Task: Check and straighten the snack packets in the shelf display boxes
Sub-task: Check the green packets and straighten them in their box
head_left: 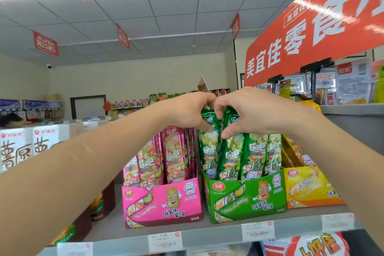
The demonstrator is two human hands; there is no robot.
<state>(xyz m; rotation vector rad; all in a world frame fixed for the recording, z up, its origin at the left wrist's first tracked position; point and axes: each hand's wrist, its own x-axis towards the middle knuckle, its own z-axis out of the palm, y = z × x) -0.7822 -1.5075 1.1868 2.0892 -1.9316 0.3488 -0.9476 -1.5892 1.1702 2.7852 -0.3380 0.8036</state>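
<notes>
A green display box [247, 199] stands on the top shelf, packed with tall green snack packets [255, 154] standing upright. My left hand [187, 110] and my right hand [251, 110] meet over the tops of the packets at the box's left end, fingers curled around their upper edges, thumbs pressing on the fronts. One packet [229, 147] under my right thumb leans to the left. To the left stands a pink display box [162, 203] with upright pink packets [174, 151]. On the right a yellow display box [309, 189] holds yellow packets.
A grey shelf edge [207, 235] carries price tags. Brown boxes [99, 203] sit at the far left under my left forearm. White cartons [25, 143] stand behind. A red store sign [311, 33] hangs above right, with hanging goods [351, 81] beneath it.
</notes>
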